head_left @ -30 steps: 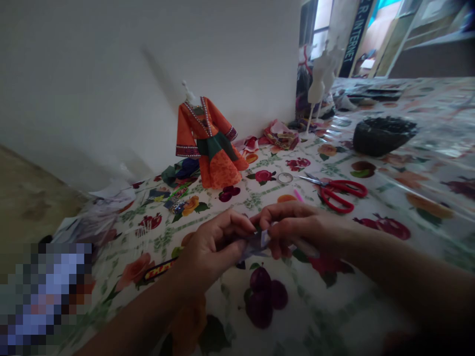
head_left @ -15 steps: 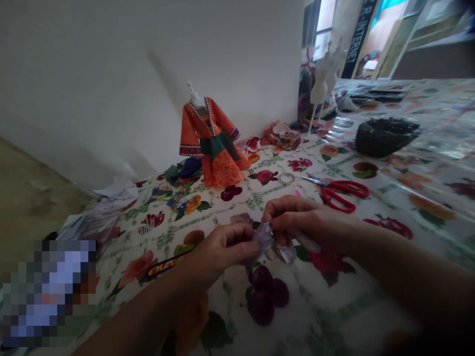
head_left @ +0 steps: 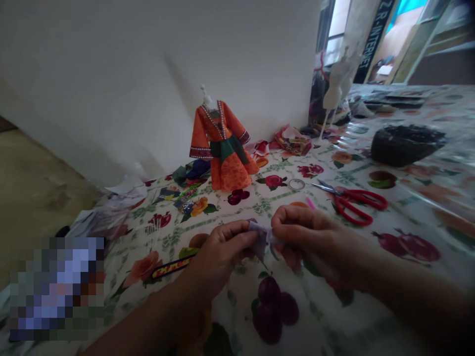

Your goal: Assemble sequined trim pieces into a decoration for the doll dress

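Between my two hands is a small piece of pale lilac fabric (head_left: 261, 232), held above the printed tablecloth. My left hand (head_left: 228, 247) pinches its left side between thumb and fingers. At its right edge, my right hand (head_left: 306, 232) grips the cloth with closed fingertips, which hide part of it. Red-handled scissors (head_left: 356, 201) lie beyond my right hand, blades pointing left. A clear ring, like a roll of tape (head_left: 296, 184), lies near the blade tips. Just past my right fingers is a pink stick-like thing (head_left: 309, 202).
A miniature orange and green dress (head_left: 226, 143) stands on a small dress form by the wall. Fabric scraps (head_left: 293, 139) lie beside it. A black bowl-like container (head_left: 406, 143) sits at right, bare white mannequins (head_left: 336, 89) behind. Papers and plastic (head_left: 124, 198) lie at the left edge.
The view has shifted, so the scene sits further right. The fabric, earlier hanging loose with a shiny part below, is now stretched more flatly between my fingertips.
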The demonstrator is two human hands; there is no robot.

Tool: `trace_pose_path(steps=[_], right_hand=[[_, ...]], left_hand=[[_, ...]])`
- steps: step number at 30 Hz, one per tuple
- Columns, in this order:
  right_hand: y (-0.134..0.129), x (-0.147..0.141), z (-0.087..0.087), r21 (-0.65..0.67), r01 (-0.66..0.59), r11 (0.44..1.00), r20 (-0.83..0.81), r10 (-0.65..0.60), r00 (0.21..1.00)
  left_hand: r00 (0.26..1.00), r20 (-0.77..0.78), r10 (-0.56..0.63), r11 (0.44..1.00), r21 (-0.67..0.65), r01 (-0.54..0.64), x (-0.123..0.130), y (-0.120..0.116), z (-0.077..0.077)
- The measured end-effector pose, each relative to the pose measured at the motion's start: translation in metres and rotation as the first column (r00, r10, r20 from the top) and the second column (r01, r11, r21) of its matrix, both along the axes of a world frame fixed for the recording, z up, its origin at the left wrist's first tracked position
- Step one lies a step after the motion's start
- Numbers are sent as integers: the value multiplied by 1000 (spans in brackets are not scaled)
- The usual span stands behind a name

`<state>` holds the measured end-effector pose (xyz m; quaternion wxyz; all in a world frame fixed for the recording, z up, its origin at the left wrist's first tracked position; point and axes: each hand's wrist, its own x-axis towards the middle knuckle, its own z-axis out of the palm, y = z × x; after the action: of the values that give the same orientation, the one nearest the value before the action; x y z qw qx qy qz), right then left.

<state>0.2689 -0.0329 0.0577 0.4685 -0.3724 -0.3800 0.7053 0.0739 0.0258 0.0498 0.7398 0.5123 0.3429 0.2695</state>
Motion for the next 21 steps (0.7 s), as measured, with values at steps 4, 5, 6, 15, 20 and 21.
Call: trace_pose_path(steps=[4,5,6,15,20,21], right_hand=[[2,-2,-3,36,-42,998,60,40,997],[3,-1,-4,38,-38,999,80,35,996],[3,-1,-4,38,-35,999,99,31,995],[4,-4,-5,38,-12,999,188,4,982],[6,-4,-8,49,11,999,200,-21,980],[6,-4,-8,50,18,999,202,-27,979]], left_hand=[[999,-37,-12,996,88,15,0,0,1],[999,-46,-11,994,104,15,-1,0,1],[998,-55,-7,993,119,14,-1,0,2],[997,-71,9,979,204,6,-6,-2,1],[998,-49,25,972,233,-13,-5,-5,1],[998,-51,32,971,238,-19,-5,-6,2]])
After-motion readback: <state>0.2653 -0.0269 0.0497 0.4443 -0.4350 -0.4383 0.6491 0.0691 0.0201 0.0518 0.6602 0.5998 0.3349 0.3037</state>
